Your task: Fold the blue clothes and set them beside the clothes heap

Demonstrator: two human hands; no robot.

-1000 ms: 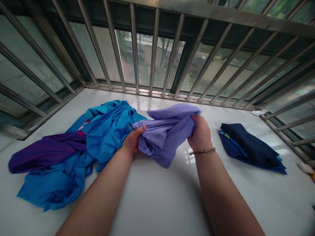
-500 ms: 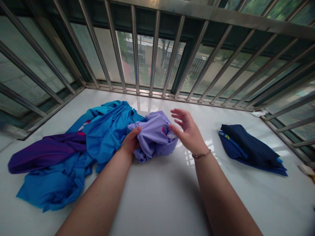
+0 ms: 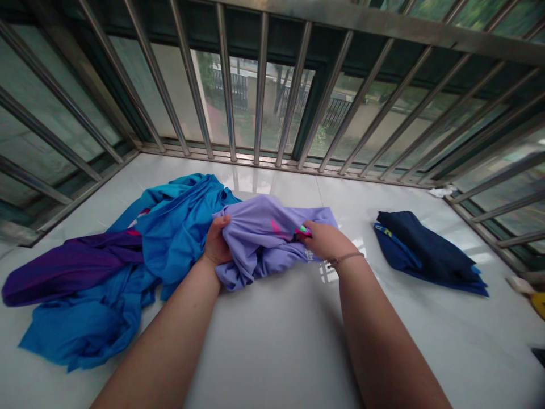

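A lavender garment [image 3: 259, 233] with a pink and dark print lies between my hands over the white tiled floor. My left hand [image 3: 218, 241] grips its left end, thumb on top and fingers underneath. At the printed part on the right, my right hand [image 3: 326, 241] is closed on the cloth, its fingertips partly hidden in the fabric. Just left of my left hand, a crumpled blue garment [image 3: 179, 227] spreads over the floor, with a purple garment [image 3: 76, 264] lying across it.
A folded navy garment [image 3: 426, 250] lies to the right. Metal railing bars [image 3: 259, 91] stand in front of windows at the back and along both sides. A small white scrap [image 3: 441, 192] sits by the right corner, and a yellow object [image 3: 539, 304] shows at the right edge.
My right hand has gone from open beside the lavender garment to gripping it. The cloth is now stretched further to the right, showing more of its print.
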